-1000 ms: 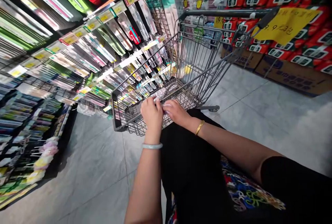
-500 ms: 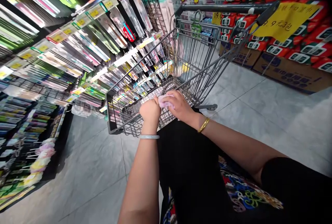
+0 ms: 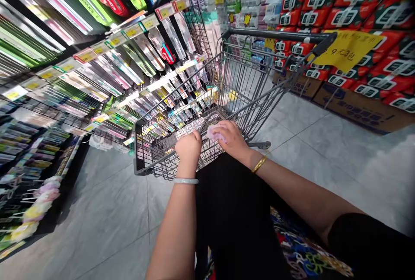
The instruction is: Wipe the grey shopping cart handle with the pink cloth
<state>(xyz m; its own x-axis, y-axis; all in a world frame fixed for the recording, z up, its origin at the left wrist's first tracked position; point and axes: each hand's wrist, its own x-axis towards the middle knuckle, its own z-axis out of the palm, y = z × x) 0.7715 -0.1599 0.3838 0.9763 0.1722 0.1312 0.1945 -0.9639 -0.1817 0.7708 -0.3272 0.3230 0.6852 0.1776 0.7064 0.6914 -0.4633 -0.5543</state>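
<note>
My right hand (image 3: 231, 138) is closed around a pale pink, crumpled soft piece (image 3: 216, 133), whose exact kind I cannot make out. The piece bulges out at the fingertips, over the wire shopping cart (image 3: 140, 168). To its left, my left hand (image 3: 188, 148) is curled in a fist, with the thumb uppermost, on the line of the cart's near rim. Whatever lies inside that fist is hidden. A small gap separates the two hands. Inside the basket, a pale patterned item (image 3: 189, 128) shows behind the left hand.
Shelves of hanging packaged goods (image 3: 139, 55) rise on the left beyond the cart. Red packs (image 3: 350, 3) are stacked at right above cardboard boxes (image 3: 356, 109), with a yellow price sign (image 3: 348, 51) before them. Grey tiled floor (image 3: 106, 211) surrounds the cart.
My right hand has drawn slightly right, away from the left, carrying the pink piece, which touched the left fist before. The whole view has shifted, so the cart and shelves appear lower.
</note>
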